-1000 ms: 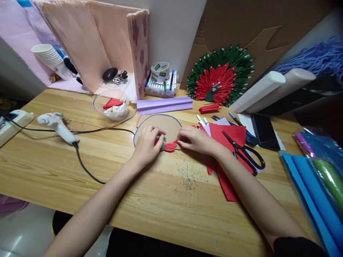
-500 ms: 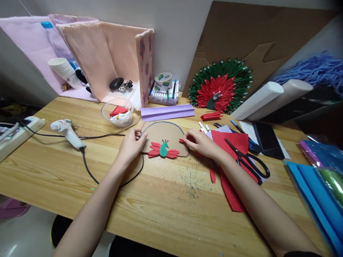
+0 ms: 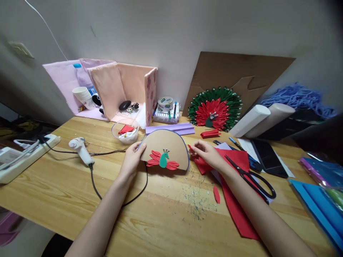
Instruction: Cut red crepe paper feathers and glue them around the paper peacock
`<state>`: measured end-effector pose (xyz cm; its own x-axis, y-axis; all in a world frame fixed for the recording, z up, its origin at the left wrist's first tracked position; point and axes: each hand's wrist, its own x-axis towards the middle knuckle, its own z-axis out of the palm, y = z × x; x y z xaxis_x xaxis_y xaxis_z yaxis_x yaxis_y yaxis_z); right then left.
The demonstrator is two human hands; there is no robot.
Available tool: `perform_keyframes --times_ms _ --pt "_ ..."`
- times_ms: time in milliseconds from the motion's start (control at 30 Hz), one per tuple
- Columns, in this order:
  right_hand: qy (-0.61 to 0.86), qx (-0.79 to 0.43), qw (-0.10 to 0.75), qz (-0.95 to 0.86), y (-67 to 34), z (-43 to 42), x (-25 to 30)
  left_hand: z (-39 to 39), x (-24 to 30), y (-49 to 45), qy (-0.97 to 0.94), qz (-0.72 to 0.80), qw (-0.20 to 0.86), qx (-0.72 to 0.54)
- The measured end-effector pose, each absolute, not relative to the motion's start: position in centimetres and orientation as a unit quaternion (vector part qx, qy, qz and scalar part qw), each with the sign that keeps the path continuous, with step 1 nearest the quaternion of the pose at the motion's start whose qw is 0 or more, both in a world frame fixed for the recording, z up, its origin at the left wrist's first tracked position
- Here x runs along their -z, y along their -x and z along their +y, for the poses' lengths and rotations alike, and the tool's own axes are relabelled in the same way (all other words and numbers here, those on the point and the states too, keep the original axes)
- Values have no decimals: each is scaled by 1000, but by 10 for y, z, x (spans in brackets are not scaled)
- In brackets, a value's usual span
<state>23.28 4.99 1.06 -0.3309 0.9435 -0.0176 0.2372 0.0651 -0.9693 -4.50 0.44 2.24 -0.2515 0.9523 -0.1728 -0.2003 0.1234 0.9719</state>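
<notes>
My left hand (image 3: 131, 159) grips the left edge of a half-round cardboard piece (image 3: 175, 142) with a blue outline, tilted up off the table. On the cardboard's lower middle sits a green paper bird (image 3: 163, 160) with a small crest. Red crepe paper petals (image 3: 154, 158) fan out on both sides of it. Just off the cardboard's right edge, my right hand (image 3: 205, 152) pinches a small red petal (image 3: 190, 147), mostly hidden by the fingers. Beneath my right hand and forearm lie red crepe paper (image 3: 237, 214) and black scissors (image 3: 250, 175). One loose red petal (image 3: 216, 194) lies on the table.
A white glue gun (image 3: 83, 151) with a black cord lies at left, near a power strip (image 3: 32, 157). Behind are a plastic bowl (image 3: 115, 135), folded purple paper (image 3: 171, 129), markers and tape. A finished red-and-green peacock (image 3: 230, 103) leans against cardboard. Blue packets lie at right.
The camera view has tipped upward. The cardboard's front is now raised more towards me in my left hand. My right hand has drawn slightly away from its right edge, still pinching the red petal.
</notes>
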Motion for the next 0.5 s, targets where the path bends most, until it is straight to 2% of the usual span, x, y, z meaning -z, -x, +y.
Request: perform_keyframes --times_ms 233,500 --pt "458 -572 448 -512 -248 56 -26 6 -22 49 -297 535 513 -602" --pt "447 -554 431 -555 -246 50 -45 -1 -6 27 -364 531 554 -527"
